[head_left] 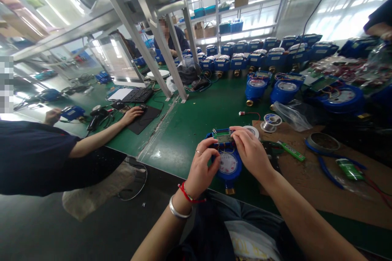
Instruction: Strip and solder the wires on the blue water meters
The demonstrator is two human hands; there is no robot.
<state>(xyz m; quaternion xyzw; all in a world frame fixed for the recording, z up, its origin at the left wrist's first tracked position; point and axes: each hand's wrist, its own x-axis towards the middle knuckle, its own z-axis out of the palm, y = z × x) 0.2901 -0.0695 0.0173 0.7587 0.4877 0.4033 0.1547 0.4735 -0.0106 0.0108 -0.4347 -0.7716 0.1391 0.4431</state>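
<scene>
A blue water meter (pixel 227 163) with a round dial and a brass fitting stands at the table's front edge. Its upper housing is uncovered and shows a green circuit board (pixel 223 136) with thin wires below it. My left hand (pixel 203 167) is closed, thumb and fingers bent at the left side of the housing. At the board's right end, my right hand (pixel 249 151) pinches the edge with thumb and fingertips together. Anything small between the fingers is hidden.
A solder spool (pixel 271 122), a white tape roll (pixel 251 132) and a green battery (pixel 291 151) lie to the right, near cardboard (pixel 288 175). More blue meters (pixel 256 85) stand behind. At left, a co-worker's hand (pixel 134 115) rests on a mouse. A metal frame post (pixel 171 57) rises from the table.
</scene>
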